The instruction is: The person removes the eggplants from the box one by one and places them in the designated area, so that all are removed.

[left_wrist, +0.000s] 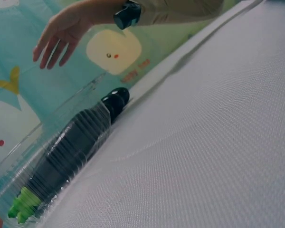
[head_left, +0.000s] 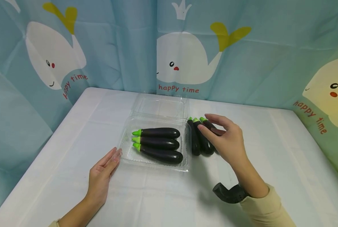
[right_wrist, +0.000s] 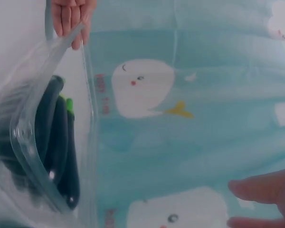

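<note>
A clear plastic clamshell container lies with its lid folded back. Three dark eggplants with green stems rest side by side in its base. My left hand pinches the near left corner of the base between thumb and fingers. Just right of the container, three more eggplants lie on the table, stems pointing away. Above them hovers my right hand, thumb and fingers spread apart with nothing between them, partly hiding the rightmost one. In the left wrist view, the right hand is raised beyond the container.
A white cloth covers the table. Behind and at both sides hangs a blue curtain printed with whales. A black curved device is strapped to the right wrist, beside a beige sleeve.
</note>
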`<control>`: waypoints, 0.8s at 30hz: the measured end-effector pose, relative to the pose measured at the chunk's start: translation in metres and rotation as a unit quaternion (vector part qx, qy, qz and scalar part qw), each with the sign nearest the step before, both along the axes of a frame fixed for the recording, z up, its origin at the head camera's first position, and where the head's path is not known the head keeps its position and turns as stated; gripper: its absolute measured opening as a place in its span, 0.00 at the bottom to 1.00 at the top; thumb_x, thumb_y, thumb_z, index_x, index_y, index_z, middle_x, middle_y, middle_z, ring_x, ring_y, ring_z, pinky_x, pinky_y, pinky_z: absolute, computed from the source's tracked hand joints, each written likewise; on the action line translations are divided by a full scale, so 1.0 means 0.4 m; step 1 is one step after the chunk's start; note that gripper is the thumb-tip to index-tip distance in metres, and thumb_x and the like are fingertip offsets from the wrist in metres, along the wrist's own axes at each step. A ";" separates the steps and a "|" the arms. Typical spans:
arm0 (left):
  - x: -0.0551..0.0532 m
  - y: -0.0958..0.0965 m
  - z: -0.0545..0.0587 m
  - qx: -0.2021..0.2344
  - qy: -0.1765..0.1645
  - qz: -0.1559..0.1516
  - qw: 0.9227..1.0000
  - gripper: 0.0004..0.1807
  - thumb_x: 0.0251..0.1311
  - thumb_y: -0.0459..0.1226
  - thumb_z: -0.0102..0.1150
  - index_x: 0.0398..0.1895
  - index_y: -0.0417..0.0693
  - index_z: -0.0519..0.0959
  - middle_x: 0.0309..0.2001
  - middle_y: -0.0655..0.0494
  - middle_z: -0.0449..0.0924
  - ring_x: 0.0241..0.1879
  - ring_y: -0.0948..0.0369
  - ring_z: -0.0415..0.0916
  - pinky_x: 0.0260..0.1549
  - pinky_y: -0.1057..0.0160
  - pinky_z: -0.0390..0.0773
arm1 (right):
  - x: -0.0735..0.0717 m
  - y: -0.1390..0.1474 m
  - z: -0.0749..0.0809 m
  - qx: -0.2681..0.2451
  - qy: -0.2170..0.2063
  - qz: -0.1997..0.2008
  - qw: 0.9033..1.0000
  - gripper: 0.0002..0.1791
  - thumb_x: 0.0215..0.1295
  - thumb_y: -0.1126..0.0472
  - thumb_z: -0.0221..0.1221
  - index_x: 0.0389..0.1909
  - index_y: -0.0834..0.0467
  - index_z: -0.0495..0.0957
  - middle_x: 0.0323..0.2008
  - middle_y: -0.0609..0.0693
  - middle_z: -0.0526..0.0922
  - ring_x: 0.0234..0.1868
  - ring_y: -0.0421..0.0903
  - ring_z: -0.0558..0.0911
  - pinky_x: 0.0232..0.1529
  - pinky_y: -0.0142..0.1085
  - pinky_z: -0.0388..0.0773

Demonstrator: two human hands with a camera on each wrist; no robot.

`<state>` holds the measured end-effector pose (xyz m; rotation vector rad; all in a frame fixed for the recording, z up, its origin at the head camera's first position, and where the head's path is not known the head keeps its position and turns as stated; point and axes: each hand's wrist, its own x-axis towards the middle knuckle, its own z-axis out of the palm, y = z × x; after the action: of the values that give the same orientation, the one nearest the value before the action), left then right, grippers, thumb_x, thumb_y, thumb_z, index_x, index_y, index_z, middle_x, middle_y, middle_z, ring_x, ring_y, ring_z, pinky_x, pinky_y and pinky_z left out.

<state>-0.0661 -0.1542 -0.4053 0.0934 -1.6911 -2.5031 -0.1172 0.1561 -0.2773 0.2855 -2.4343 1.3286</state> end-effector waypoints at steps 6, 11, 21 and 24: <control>0.000 0.000 0.002 -0.001 -0.005 0.001 1.000 0.26 0.64 0.30 0.51 0.63 0.28 0.60 0.52 0.57 0.76 0.54 0.64 0.71 0.52 0.67 0.69 | 0.008 -0.028 -0.012 0.011 -0.023 0.046 0.999 0.19 0.55 0.62 0.65 0.48 0.63 0.78 0.47 0.53 0.79 0.47 0.42 0.77 0.47 0.36 0.78; -0.001 0.000 0.002 0.002 -0.009 0.002 1.000 0.26 0.64 0.30 0.51 0.63 0.28 0.60 0.52 0.58 0.76 0.54 0.64 0.71 0.52 0.67 0.69 | 0.007 -0.043 -0.018 0.005 -0.047 0.076 0.996 0.18 0.54 0.63 0.66 0.47 0.62 0.78 0.46 0.54 0.79 0.48 0.45 0.77 0.47 0.39 0.78; -0.001 0.000 0.002 0.000 -0.004 0.000 1.000 0.25 0.64 0.29 0.51 0.62 0.27 0.60 0.53 0.56 0.76 0.54 0.63 0.71 0.52 0.67 0.69 | 0.009 -0.076 -0.047 0.034 -0.074 0.105 0.991 0.21 0.53 0.59 0.67 0.49 0.58 0.78 0.47 0.49 0.78 0.49 0.44 0.76 0.47 0.40 0.79; -0.001 0.000 0.002 0.002 -0.004 0.001 1.000 0.25 0.64 0.29 0.51 0.62 0.27 0.60 0.53 0.56 0.76 0.54 0.63 0.71 0.52 0.67 0.69 | 0.010 -0.089 -0.059 0.040 -0.077 0.119 0.989 0.21 0.52 0.59 0.67 0.49 0.58 0.78 0.46 0.49 0.79 0.48 0.44 0.76 0.46 0.39 0.79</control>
<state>-0.0667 -0.1544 -0.4047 0.1043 -1.6876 -2.5090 -0.1130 0.1206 -0.3009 0.5277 -2.6544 1.3970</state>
